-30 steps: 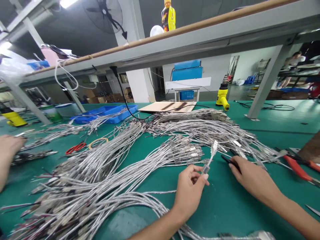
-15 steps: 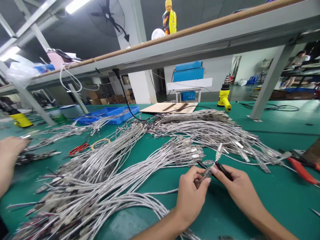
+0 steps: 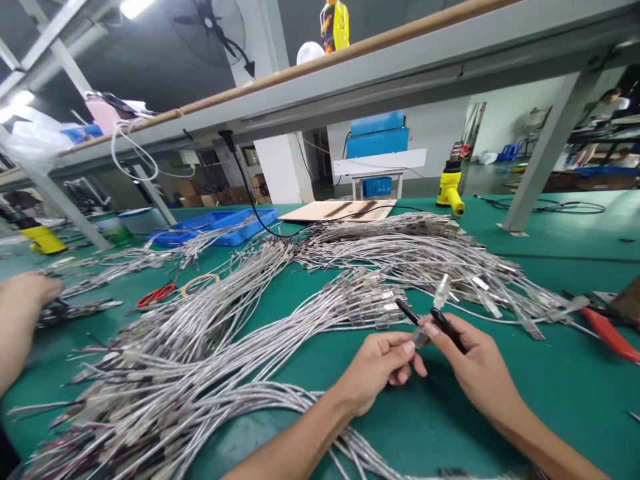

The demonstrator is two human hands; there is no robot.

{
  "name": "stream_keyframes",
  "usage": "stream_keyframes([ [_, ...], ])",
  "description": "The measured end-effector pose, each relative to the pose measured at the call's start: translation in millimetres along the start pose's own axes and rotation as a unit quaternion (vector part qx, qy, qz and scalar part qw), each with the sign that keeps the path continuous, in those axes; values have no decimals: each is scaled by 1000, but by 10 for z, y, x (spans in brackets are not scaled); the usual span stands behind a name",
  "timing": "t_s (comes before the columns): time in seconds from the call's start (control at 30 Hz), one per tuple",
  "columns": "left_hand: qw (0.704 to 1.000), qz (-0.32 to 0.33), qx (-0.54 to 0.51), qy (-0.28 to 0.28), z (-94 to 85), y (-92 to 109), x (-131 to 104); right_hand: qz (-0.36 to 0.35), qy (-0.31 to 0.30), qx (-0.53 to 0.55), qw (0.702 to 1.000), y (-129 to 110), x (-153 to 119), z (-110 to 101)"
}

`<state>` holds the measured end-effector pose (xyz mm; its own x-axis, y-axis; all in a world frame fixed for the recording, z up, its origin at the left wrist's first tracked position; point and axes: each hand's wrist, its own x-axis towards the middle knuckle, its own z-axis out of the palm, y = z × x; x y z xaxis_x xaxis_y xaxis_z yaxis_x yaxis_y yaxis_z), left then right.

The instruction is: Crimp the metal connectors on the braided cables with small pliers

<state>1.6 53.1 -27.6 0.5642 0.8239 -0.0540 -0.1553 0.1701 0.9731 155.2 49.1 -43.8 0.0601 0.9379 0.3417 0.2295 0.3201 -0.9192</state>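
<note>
Connector (image 3: 420, 336) looks mid-handling, done/left split unclear: left hand (image 3: 387, 363) pinches it, right hand (image 3: 473, 353) grips black-handled tool (image 3: 449, 331) beside it, cable bundle (image 3: 313, 324) at its 9 o'clock.

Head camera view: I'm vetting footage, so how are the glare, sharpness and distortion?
In the head view, a ceiling light is blown out white, one cable plug glints, a co-worker's hand looks soft, and the wide lens seems to stretch the borders.

Two heat guns (image 3: 449, 189), one bottle (image 3: 335, 28), one fan (image 3: 208, 23)
</note>
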Motion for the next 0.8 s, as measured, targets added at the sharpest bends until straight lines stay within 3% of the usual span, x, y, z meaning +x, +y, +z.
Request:
stream_keyframes([
  [0.17,998,33,-12,45,50,-39,-11,31,-17,25,999,2,-11,-11],
  [0.43,992,88,60,70,76,-91,8,53,-139,45,988,-3,-117,55],
  [0.63,984,112,121,66,90,-110,-16,26,-144,5,989,31,-136,23],
  [0.8,983,129,112,61,110,-98,-41,-27,-92,-82,992,22,-177,14],
])
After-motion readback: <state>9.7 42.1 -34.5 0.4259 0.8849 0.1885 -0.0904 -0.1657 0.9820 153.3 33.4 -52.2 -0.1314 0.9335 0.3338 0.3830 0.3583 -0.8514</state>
